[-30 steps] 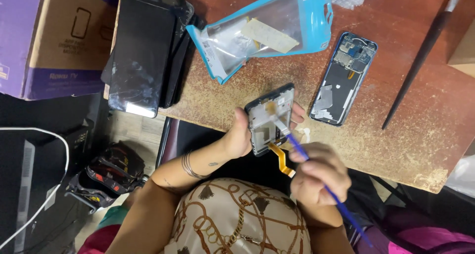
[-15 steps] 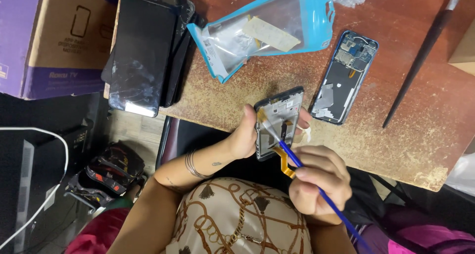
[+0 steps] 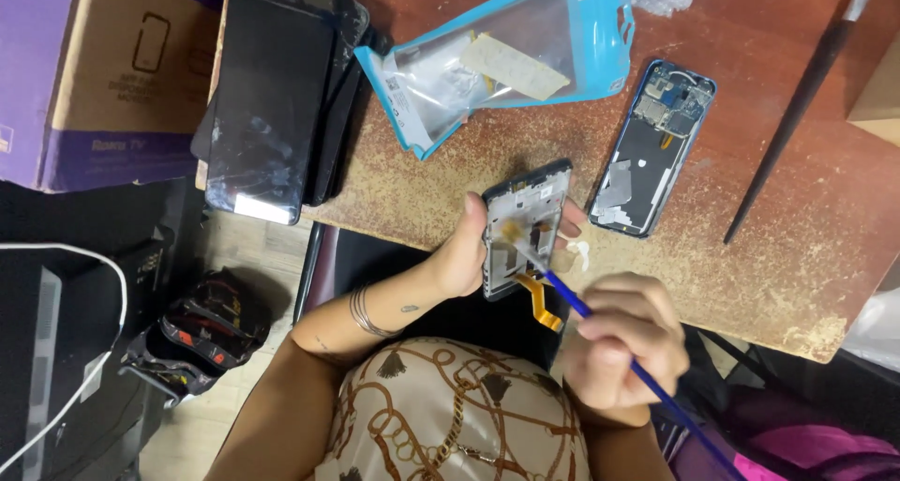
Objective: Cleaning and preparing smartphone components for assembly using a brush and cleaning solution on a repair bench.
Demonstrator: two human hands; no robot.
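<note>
Brush point(image 3: 600, 336) tip shifted up frame point(image 3: 521, 228); left hand point(image 3: 464, 256) grips frame, right hand point(image 3: 623, 350) fingers pinch brush, end cut off.

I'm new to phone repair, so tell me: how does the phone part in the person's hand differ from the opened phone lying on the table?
The phone frame is held up off the table by the left hand, while the opened phone lies flat and untouched on the table. The phone frame trails an orange flex cable; the opened phone shows a blue rim and exposed circuit parts. The brush in the right hand touches only the phone frame. Both are open, with their insides showing.
</note>
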